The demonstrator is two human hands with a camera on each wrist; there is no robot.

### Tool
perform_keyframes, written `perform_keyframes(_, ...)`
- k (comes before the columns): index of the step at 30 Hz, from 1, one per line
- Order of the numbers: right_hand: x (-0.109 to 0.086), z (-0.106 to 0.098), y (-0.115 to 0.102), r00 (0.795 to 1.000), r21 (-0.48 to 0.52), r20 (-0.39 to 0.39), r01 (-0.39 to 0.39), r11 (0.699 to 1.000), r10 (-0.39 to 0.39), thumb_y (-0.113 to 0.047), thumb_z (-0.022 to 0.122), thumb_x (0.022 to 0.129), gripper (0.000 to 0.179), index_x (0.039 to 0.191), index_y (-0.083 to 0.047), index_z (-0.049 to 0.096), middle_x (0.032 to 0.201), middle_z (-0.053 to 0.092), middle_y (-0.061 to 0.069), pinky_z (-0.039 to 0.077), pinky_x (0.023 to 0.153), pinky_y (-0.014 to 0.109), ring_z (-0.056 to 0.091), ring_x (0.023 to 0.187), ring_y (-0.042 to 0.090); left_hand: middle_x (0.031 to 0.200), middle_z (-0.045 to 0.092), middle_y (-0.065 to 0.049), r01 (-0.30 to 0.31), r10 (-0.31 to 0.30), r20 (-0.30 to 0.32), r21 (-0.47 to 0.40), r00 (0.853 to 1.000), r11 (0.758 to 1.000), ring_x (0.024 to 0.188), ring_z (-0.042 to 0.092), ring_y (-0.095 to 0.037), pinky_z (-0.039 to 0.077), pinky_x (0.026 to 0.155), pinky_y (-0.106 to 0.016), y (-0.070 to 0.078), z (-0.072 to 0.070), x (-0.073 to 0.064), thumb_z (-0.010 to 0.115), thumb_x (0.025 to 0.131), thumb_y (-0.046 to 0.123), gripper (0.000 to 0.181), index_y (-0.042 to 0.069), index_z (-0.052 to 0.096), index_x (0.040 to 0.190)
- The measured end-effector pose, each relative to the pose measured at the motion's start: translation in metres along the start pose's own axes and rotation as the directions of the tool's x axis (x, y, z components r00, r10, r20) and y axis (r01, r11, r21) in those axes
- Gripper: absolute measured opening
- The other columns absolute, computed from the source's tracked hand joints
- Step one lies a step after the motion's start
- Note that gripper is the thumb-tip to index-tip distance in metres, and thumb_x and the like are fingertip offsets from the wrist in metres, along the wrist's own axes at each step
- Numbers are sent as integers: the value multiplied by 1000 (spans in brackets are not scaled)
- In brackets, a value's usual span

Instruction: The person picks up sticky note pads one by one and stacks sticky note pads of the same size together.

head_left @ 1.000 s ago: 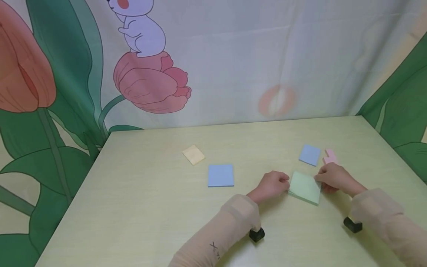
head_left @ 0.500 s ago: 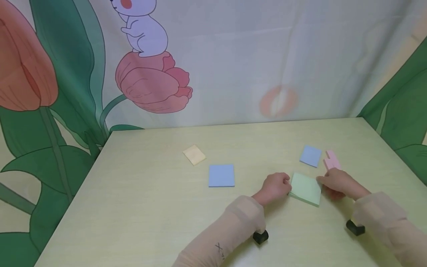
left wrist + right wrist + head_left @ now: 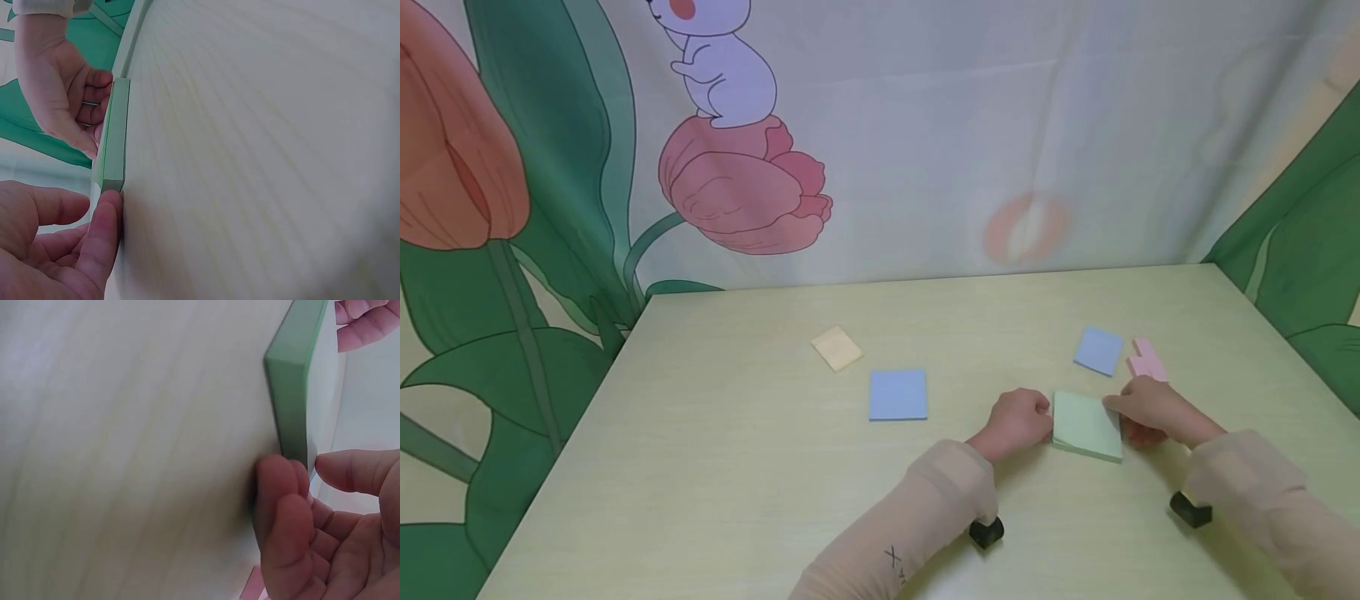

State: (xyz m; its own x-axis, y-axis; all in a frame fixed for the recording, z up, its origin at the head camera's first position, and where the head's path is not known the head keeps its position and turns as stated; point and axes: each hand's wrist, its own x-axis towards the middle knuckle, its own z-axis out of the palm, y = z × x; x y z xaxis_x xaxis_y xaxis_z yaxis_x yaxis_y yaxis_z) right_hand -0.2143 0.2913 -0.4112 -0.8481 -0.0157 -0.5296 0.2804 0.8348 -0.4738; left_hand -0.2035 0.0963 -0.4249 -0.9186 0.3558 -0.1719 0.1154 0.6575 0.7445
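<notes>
A light green pad of sticky notes [image 3: 1086, 427] lies flat on the table, between both hands. My left hand [image 3: 1017, 423] is at its left side; in the left wrist view a fingertip [image 3: 111, 199] touches the end of the pad, while the thumb stays apart from it. On the opposite side, my right hand [image 3: 1159, 410] pinches the pad's edge, thumb [image 3: 337, 470] at the top face and fingers [image 3: 281, 481] against the side. The pad's thick green side [image 3: 292, 394] shows in the right wrist view.
Beyond the pad lie a blue sticky pad [image 3: 1098, 351] and a pink notched piece [image 3: 1146, 358], partly behind the right hand. Further left are another blue pad [image 3: 898, 395] and a small pale yellow pad [image 3: 837, 348]. A printed curtain [image 3: 910, 150] hangs behind the table.
The green pad has turned slightly counterclockwise, so its edges lie straighter to the table. My right hand has shifted a little left with it; the left hand is nearly still.
</notes>
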Motion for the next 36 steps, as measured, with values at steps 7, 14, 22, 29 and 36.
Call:
perform_keyframes(7, 6, 2, -1, 1000, -26, -11, 13, 1000, -13, -25, 46, 88, 29, 73, -2, 54, 56, 53, 3, 44, 46, 23, 52, 48, 12, 48, 49, 5, 29, -29, 6, 13, 1000, 999, 44, 35, -7, 25, 45, -16, 1, 0, -1, 54, 79, 6, 21, 11, 49, 58)
perform_keyframes(14, 9, 2, -3, 1000, -15, -15, 22, 1000, -22, -25, 46, 88, 28, 74, -2, 54, 56, 52, 3, 45, 46, 23, 53, 46, 11, 48, 51, 5, 43, -43, 3, 8, 999, 999, 44, 38, -7, 26, 45, -16, 1, -1, -2, 55, 79, 9, 17, 9, 57, 63)
perform_keyframes(22, 10, 3, -7, 999, -4, -21, 29, 1000, -30, -27, 48, 86, 29, 71, -2, 53, 56, 53, 3, 45, 45, 23, 53, 45, 11, 50, 52, 5, 50, -50, -14, -17, 999, 999, 45, 40, -6, 28, 45, -15, 0, -3, -2, 58, 79, 11, 18, 10, 58, 61)
perform_keyframes(29, 8, 4, -9, 999, -39, -38, 24, 999, -26, -29, 49, 85, 30, 72, -2, 54, 56, 53, 3, 45, 45, 23, 52, 46, 11, 48, 49, 5, 56, -56, -4, 4, 998, 998, 45, 38, -8, 27, 45, -16, 0, -5, -4, 57, 78, 11, 19, 10, 57, 60)
perform_keyframes(36, 1, -1, -17, 992, -117, -119, 20, 993, -34, -38, 52, 84, 43, 91, 4, 48, 65, 50, 7, 40, 46, 24, 47, 51, 15, 64, 61, 4, 56, -56, 6, 30, 998, 998, 63, 51, -6, 39, 61, -16, 1, -18, -10, 55, 78, 9, 17, 8, 65, 92)
